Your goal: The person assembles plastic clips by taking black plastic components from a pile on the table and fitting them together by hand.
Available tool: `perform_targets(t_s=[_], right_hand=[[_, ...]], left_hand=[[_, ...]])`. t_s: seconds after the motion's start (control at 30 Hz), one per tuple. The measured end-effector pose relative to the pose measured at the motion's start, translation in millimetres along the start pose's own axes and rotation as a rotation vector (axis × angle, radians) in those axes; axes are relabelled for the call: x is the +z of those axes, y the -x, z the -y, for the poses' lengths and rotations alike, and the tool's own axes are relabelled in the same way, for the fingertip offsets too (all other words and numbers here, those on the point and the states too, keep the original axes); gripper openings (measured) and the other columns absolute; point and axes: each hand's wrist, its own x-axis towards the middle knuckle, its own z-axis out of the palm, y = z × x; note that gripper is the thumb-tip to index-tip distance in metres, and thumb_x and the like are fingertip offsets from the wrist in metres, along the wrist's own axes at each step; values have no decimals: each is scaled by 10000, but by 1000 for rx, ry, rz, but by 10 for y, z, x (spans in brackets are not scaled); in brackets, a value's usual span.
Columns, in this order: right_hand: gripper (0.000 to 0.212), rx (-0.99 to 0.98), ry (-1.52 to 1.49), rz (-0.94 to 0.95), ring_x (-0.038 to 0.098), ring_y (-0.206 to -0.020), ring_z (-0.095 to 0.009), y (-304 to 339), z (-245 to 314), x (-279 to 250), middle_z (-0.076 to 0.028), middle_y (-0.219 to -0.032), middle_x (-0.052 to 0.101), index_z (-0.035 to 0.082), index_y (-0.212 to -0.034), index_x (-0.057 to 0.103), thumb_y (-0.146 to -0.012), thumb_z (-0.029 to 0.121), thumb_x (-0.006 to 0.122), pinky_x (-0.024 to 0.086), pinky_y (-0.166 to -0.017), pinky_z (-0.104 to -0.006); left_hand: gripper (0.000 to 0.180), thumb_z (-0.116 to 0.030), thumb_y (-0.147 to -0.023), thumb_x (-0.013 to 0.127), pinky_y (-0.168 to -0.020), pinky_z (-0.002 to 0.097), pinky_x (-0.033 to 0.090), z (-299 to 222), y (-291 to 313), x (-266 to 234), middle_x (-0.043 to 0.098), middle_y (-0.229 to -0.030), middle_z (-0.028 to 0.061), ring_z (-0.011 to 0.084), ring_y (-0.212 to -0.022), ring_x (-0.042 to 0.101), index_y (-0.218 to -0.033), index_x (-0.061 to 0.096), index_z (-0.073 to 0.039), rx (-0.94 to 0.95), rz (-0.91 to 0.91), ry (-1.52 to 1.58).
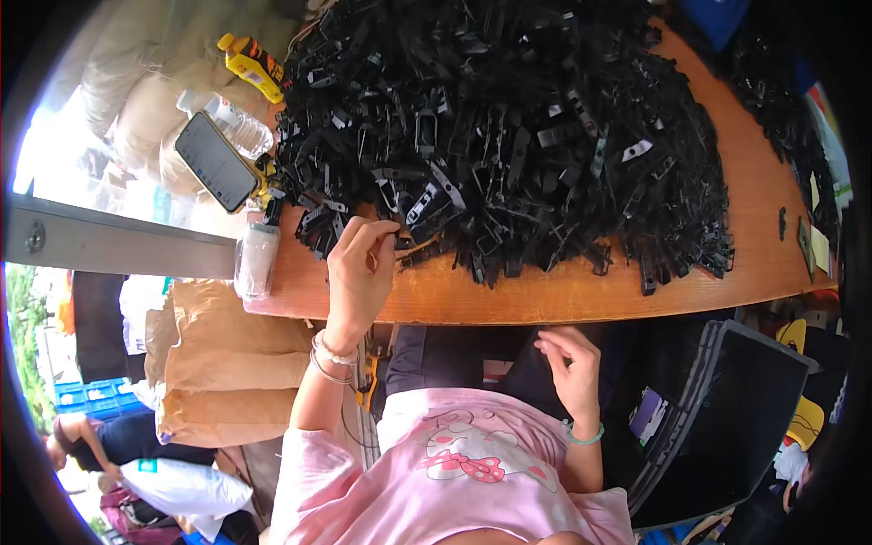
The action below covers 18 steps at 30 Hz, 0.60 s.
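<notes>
Left hand: at edge of black parts pile on wooden table, cannot tell if grasping; right hand: hangs released, loosely curled, near table edge

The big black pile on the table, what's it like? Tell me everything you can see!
The black pile is a jumbled heap of many small, slim pieces, some with slots or frame-like openings. They look like shiny plastic, with pale glints. It covers much of the brown, wood-look table, its ragged near side stopping just short of the edge. At the top it reaches the picture's dark rim. The left hand is at its near-left side; I can't tell whether the fingertips touch it.
</notes>
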Motion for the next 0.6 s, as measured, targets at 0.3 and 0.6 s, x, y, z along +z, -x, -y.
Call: perform_targets(t_s=[0.3, 0.6], right_hand=[[115, -23, 41, 30, 623, -711, -238, 51, 67, -93, -124, -825, 626, -36, -909, 638, -797, -13, 627, 493, -616, -299], [120, -123, 245, -498, 569, -590, -162, -294, 189, -285, -96, -771, 590, -5, -921, 644, -807, -30, 621, 433, -489, -243]], left_hand=[[205, 54, -722, 585, -540, 339, 462, 254, -240, 29, 505, -803, 90, 253, -664, 570, -910, 621, -21, 442, 45, -447], [144, 8, -742, 638, -559, 323, 463, 278, -136, -85, 524, -839, 96, 250, -705, 574, -883, 620, -18, 332, -104, -535]])
